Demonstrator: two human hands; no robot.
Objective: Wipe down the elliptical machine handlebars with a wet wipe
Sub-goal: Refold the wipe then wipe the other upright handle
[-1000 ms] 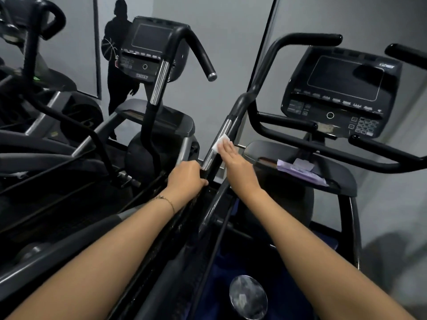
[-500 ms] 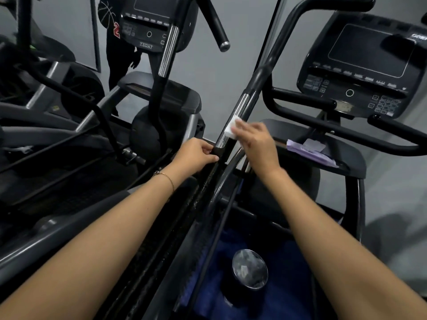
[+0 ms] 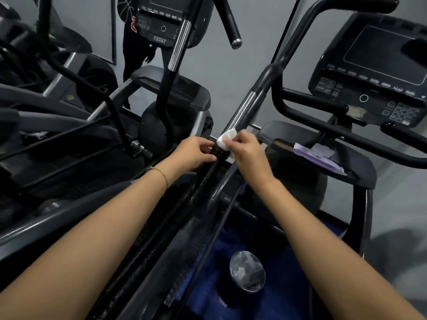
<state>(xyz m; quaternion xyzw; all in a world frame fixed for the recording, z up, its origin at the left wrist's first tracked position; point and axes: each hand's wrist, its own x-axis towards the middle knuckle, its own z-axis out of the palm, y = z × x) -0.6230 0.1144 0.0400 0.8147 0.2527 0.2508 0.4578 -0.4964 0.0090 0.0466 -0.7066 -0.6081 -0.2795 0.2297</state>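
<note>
Grey wall (image 3: 254,42) behind: your right hand (image 3: 248,151) pinches a crumpled white wet wipe (image 3: 226,139) against the chrome-and-black handlebar (image 3: 243,111); your left hand (image 3: 193,151) grips it below.

Open room is left at upper centre, before the grey wall (image 3: 231,72), between the neighbouring machine's handle (image 3: 179,42) and the slanted handlebar (image 3: 242,109). At right, passage is blocked by fixed black bars (image 3: 276,94) and the console (image 3: 374,72).

Plain grey wall (image 3: 254,54) behind. Grey floor (image 3: 397,204) at right. A second exercise machine (image 3: 180,95) stands at left, beside a dark-framed wall panel (image 3: 101,26).
</note>
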